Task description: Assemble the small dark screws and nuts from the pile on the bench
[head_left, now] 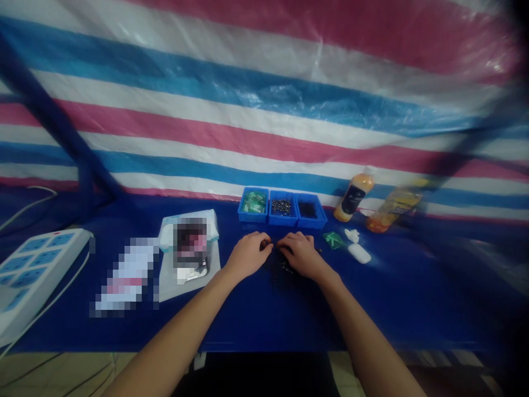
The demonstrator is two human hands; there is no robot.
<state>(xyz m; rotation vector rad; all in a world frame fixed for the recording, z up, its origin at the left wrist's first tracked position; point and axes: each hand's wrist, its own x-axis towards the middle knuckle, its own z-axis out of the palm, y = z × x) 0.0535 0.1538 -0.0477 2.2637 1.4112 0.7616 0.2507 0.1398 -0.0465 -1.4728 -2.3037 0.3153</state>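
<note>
Both my hands rest on the blue-covered table (256,314), close together just in front of three small blue bins. My left hand (248,255) has its fingers curled and pinched toward the right hand. My right hand (301,253) is curled too, its fingertips meeting the left. Whatever they pinch is too small to make out. A scatter of small dark parts (281,269) lies on the cloth beneath and between the hands. The bins hold green pieces (253,203), silvery-dark small parts (281,207) and black parts (308,209).
A white power strip (28,270) with cable lies far left. White sheets and blurred-out items (188,248) sit left of my hands. A green piece (333,239), white small objects (359,252) and two orange bottles (354,197) stand right. A striped tarp hangs behind.
</note>
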